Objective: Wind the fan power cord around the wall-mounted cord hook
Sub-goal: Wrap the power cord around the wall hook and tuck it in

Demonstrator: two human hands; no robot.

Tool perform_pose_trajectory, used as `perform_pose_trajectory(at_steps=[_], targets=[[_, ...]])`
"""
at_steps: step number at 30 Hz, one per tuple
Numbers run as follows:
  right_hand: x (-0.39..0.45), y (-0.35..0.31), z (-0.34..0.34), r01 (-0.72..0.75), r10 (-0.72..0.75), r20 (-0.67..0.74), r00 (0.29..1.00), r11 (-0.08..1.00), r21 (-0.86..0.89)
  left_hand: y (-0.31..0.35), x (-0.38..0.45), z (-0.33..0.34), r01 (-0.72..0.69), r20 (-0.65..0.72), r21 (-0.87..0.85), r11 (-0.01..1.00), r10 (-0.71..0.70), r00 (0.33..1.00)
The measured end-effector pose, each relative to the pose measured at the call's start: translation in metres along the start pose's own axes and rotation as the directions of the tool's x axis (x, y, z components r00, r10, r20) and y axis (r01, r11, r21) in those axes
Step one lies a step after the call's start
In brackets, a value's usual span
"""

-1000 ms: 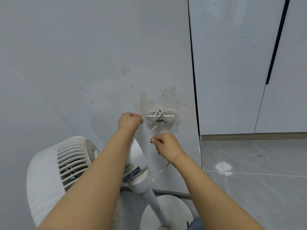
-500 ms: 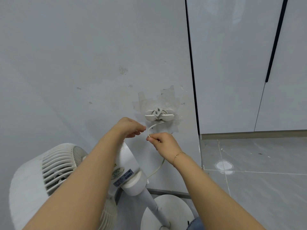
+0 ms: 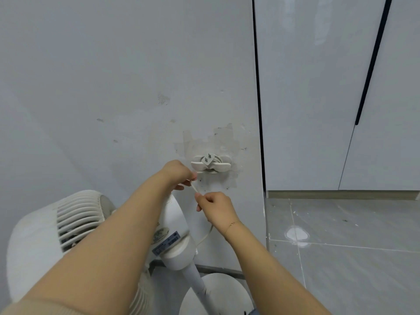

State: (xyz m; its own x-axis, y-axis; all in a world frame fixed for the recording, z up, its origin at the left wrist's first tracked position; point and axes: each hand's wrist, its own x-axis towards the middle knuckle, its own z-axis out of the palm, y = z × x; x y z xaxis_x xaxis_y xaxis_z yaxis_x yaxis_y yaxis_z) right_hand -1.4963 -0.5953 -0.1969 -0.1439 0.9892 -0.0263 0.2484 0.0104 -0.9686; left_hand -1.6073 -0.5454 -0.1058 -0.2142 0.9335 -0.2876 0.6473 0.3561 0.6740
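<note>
Overhead, one cord hook (image 3: 211, 165) sits on the far wall, the plug tucked on top. Both hands pinch the single white power cord (image 3: 196, 188) just below it, left hand (image 3: 179, 176) near the hook, right hand (image 3: 216, 206) lower, probably keeping it taut for another turn. One fan (image 3: 68, 226) stands lower left.

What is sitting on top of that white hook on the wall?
The fan's plug, prongs facing out, sits on the cord hook, with cord turns wound behind it. How many turns, and the hook's mounting, are hidden.
</note>
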Motion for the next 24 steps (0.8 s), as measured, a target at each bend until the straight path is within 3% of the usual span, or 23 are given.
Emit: perform_pose_trajectory(at_steps=[4,9,14,24], targets=[[-0.006,0.013,-0.002,-0.098,0.094,0.125,0.988,0.995,0.026,0.003,0.010,0.006,0.045,-0.035,-0.086,0.995,-0.048,0.998],[-0.009,0.022,-0.002,0.004,-0.005,-0.065,0.998,1.000,-0.004,0.005,0.014,0.012,0.114,-0.099,-0.072,0.991,-0.121,0.988],[-0.011,0.019,-0.003,0.072,-0.085,-0.083,0.993,0.987,-0.147,0.004,0.019,0.013,0.215,-0.018,-0.106,0.971,-0.218,0.976],[-0.009,0.012,-0.001,0.092,-0.111,-0.058,0.992,0.961,-0.261,0.003,0.018,0.003,0.201,0.007,-0.586,0.785,-0.243,0.970]])
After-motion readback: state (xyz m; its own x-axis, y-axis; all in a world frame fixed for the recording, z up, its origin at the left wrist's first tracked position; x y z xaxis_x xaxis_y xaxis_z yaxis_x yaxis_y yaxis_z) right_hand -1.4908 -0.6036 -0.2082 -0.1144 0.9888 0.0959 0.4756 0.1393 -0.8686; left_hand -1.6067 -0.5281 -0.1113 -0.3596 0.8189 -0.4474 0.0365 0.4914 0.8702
